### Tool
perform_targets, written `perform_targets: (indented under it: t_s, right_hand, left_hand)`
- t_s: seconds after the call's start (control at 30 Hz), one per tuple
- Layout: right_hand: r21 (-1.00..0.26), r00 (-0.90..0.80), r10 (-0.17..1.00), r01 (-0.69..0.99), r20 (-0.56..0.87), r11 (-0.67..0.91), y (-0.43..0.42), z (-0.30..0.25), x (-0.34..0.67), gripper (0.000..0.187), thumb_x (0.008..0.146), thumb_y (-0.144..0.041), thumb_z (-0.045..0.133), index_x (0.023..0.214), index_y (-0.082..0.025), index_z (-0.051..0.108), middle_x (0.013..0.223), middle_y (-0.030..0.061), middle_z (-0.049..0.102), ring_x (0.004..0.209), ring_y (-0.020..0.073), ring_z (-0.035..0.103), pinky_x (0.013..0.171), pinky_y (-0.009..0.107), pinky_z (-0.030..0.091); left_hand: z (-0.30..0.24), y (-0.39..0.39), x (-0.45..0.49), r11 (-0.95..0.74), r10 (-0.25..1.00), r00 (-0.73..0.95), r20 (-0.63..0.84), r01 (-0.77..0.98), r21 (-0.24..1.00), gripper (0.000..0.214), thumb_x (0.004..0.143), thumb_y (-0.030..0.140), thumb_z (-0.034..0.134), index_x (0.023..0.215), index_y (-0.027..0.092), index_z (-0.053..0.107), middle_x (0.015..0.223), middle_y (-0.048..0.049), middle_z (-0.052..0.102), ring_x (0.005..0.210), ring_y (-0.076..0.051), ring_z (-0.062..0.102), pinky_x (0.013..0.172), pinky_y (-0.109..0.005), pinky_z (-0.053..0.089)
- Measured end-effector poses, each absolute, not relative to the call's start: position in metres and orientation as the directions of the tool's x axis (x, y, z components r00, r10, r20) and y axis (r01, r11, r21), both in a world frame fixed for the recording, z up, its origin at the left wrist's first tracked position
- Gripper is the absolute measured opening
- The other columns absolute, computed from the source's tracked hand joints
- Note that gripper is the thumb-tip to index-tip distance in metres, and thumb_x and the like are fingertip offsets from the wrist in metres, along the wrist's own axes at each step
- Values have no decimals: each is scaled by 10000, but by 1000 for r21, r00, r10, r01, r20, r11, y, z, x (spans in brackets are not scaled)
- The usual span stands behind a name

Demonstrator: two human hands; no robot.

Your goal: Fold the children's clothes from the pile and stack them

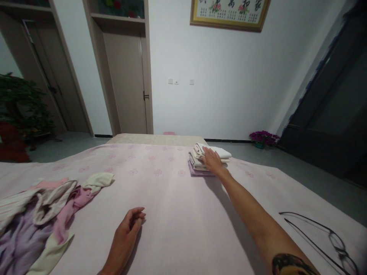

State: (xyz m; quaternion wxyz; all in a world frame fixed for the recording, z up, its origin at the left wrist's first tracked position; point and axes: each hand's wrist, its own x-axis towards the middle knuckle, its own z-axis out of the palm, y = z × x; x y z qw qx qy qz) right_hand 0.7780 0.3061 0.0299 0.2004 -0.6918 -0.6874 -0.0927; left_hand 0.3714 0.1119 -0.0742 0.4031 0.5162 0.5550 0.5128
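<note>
Bed [172, 214] middle open, clothes heap [43, 214] left

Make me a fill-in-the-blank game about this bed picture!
The right hand rests on a stack of ____ cloths.
The left hand lies on the ____ bed sheet.
The loose clothes lie nearest the ____ hand.
The eyeglasses lie beside the ____ forearm.
Missing words: folded, pink, left, right.
</note>
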Motion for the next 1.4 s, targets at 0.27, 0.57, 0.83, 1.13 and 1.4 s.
perform_targets:
  t_s: [0.27,0.57,0.83,1.13,1.4]
  right_hand:
    - [-119,-2,911,991,413,56,329,7,768,556,985,-363,473,1515,-208,409,1603,108,392,1497,274,291,1226,500,164]
    - [-99,-36,924,992,380,79,316,13,780,724,878,-349,561,1552,-197,347,1614,117,366,1492,291,309,1224,489,211]
    - [-265,-27,766,930,642,255,232,13,737,690,833,-230,507,1513,-190,395,1543,123,452,1420,277,420,1186,469,334]
    - [-389,-132,917,876,377,286,116,-85,672,534,946,-352,427,1450,-197,507,1521,109,496,1408,264,448,1177,485,359]
    - [-318,-116,913,914,391,253,108,-97,664,450,965,-334,410,1315,-176,644,1435,114,588,1361,278,499,1156,502,373]
  left_hand:
    - [-78,112,369,-29,996,-74,45,208,978,432,806,533,613,1086,206,650,1058,-90,744,1051,-277,699,1000,-416,513]
    - [-72,110,372,-58,994,-75,74,193,980,339,824,453,606,1058,214,662,1033,-76,743,1016,-264,696,976,-404,505]
    - [-70,107,373,-128,988,-62,138,141,982,282,836,352,580,1055,191,656,973,-72,726,952,-229,685,930,-375,512]
    - [-78,111,374,-212,966,-130,222,85,974,243,824,244,564,1041,186,658,990,-78,717,947,-207,678,893,-367,534]
    - [-27,132,269,-309,794,-168,584,716,626,307,865,191,477,1106,193,667,1148,-110,700,1142,-264,618,1057,-440,435]
